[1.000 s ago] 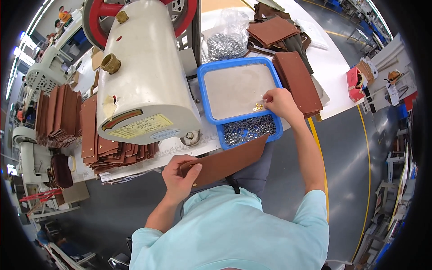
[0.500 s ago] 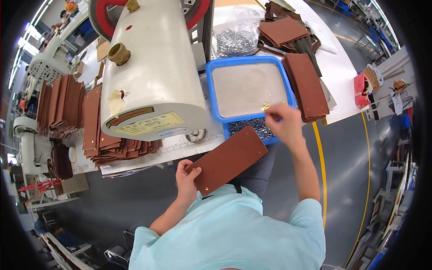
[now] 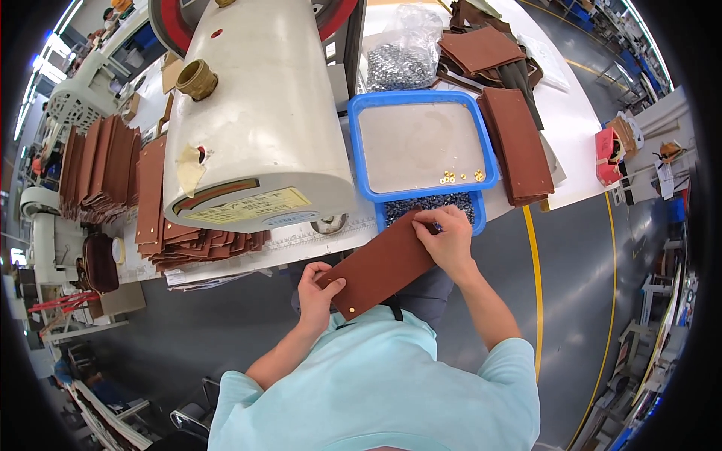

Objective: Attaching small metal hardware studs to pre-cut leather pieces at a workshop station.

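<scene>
A rectangular brown leather panel (image 3: pixel 385 263) lies slanted above my lap, with a gold stud (image 3: pixel 351 310) set near its lower left corner. My left hand (image 3: pixel 316 293) grips the panel's near left end, thumb on top and fingers underneath. At the far right end my right hand (image 3: pixel 450 240) is closed in a pinch at the panel's edge. What sits between those fingertips is too small to make out. Just beyond, a blue-rimmed tray (image 3: pixel 489 154) holds several small gold pieces (image 3: pixel 449 177). A lower blue tray (image 3: pixel 478 218) contains many small dark and silvery metal parts.
A big cream-coloured machine (image 3: pixel 259 143) stands left of the trays. Brown panels are stacked at left (image 3: pixel 154 199) and right (image 3: pixel 515 146) on the white table. Behind the trays is a clear bag of metal parts (image 3: pixel 398 64); a red box (image 3: pixel 606 156) stands farther right.
My right hand has moved left and nearer, from the gold pieces in the upper tray to the panel's far right end. My left hand keeps its hold on the panel.
</scene>
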A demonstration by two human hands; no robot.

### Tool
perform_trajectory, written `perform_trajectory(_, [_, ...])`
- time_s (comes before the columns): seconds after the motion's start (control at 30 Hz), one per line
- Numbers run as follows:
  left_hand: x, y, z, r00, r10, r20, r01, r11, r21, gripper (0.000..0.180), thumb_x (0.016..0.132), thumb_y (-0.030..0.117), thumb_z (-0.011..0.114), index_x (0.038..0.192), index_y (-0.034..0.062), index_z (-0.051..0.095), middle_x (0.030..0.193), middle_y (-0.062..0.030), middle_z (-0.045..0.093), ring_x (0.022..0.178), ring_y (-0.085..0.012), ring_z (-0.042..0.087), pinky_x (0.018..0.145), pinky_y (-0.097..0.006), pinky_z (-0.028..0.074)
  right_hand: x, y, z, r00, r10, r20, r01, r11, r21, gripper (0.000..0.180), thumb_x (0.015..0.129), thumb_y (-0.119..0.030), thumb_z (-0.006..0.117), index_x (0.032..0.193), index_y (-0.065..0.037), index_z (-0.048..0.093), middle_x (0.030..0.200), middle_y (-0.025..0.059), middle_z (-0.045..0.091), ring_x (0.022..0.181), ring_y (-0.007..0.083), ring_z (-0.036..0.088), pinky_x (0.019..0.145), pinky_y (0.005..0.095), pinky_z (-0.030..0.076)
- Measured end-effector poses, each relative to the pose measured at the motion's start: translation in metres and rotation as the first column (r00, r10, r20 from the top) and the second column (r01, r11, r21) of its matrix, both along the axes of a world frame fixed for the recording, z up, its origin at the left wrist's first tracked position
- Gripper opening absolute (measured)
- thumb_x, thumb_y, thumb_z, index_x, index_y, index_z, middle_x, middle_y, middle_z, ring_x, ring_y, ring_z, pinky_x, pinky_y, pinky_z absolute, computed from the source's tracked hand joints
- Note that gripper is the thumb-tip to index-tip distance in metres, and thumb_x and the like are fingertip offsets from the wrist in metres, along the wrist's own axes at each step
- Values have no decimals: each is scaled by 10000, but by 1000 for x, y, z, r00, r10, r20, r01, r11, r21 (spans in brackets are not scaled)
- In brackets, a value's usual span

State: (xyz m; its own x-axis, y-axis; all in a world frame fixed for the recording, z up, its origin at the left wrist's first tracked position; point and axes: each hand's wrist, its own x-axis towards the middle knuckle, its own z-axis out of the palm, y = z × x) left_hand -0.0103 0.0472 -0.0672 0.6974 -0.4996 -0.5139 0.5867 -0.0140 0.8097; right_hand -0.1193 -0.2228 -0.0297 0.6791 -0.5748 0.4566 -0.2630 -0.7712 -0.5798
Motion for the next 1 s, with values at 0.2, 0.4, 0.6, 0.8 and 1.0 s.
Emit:
perform_trajectory(0.2, [22,-2,14,942,-331,56,317,932,176,304,837,-7,801,1114,19,678,1030,-80,735,924,-113,684,805,-272,565,-1,1,-3,1000,-12,-22,21,895,446,167,770,-48,805,933,-56,768,873,68,772,786,196,739,707,306,566])
perform_trajectory(0.4, [47,-30,45,675,-733,86,702,673,230,276,870,31,766,1133,-17,697,1023,-73,754,919,-108,692,817,-269,561,-4,0,-2,1000,6,-27,7,896,445,187,796,-10,796,978,-5,754,882,85,774,831,148,747,776,279,573])
perform_trajectory(0.6, [36,-78,54,545,-806,231,799,583,149,292,932,110,710,1185,-31,673,1025,-73,751,918,-122,692,833,-288,555,-8,14,8,995,63,78,-93,874,477,160,791,1,803,945,-7,758,892,85,761,840,170,732,800,293,574])
perform_trajectory(0.8, [21,-101,65,704,-604,372,646,763,16,373,947,118,689,1295,-6,645,1067,-80,740,899,-123,682,820,-297,554,-13,26,37,975,117,189,-184,902,391,180,743,36,820,901,-30,762,973,115,738,961,210,711,829,315,569])
perform_trajectory(1.0, [29,-102,79,650,-591,478,653,756,48,398,967,136,677,1356,58,643,1059,-52,744,857,-111,674,778,-276,546,-14,32,50,966,86,243,-166,929,331,172,736,42,824,876,-30,754,960,114,734,949,212,708,822,316,567])
